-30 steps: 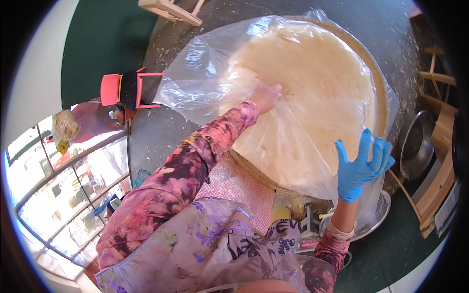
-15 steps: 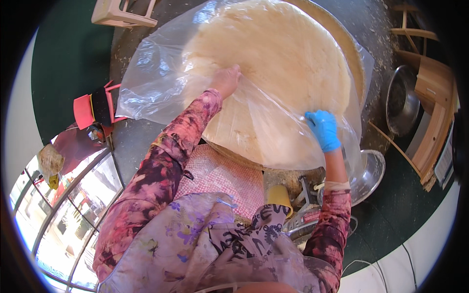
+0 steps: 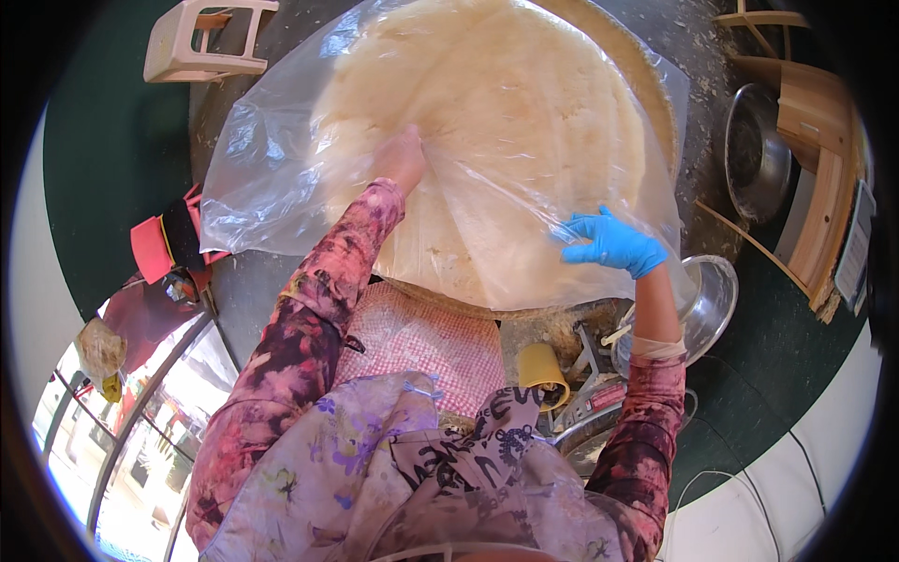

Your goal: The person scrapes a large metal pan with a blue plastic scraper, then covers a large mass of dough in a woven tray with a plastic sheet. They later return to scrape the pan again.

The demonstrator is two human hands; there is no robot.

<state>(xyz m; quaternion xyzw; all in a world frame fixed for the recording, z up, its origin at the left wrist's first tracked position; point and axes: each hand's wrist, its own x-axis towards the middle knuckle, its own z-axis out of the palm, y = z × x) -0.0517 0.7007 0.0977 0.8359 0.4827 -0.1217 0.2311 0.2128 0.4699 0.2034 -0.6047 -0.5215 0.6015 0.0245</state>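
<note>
A clear plastic sheet (image 3: pixel 257 178) lies over a wide, round, pale-yellow doughy mass (image 3: pixel 487 84). The mass rests on a large round tray whose rim (image 3: pixel 646 56) shows along the right. My bare left hand (image 3: pixel 401 157) is closed on the sheet left of the middle, and folds run from it toward the right. At the right front, my right hand (image 3: pixel 613 244) wears a blue glove. Its fingers are spread and touch the raised fold of the sheet. A pink-and-white checked cloth (image 3: pixel 426 342) is below the tray's near edge.
Metal basins stand at the right, one dark inside (image 3: pixel 757 155) and one shiny (image 3: pixel 707 309). A yellow cup (image 3: pixel 541 370) sits near my right forearm. Wooden furniture (image 3: pixel 815 159) is at the far right. A white stool (image 3: pixel 206 42) and a red chair (image 3: pixel 154 245) stand at the left.
My right hand has gone from a closed grip to spread fingers, slightly left along the sheet's fold. My left hand still grips the sheet. The whole view has shifted a little.
</note>
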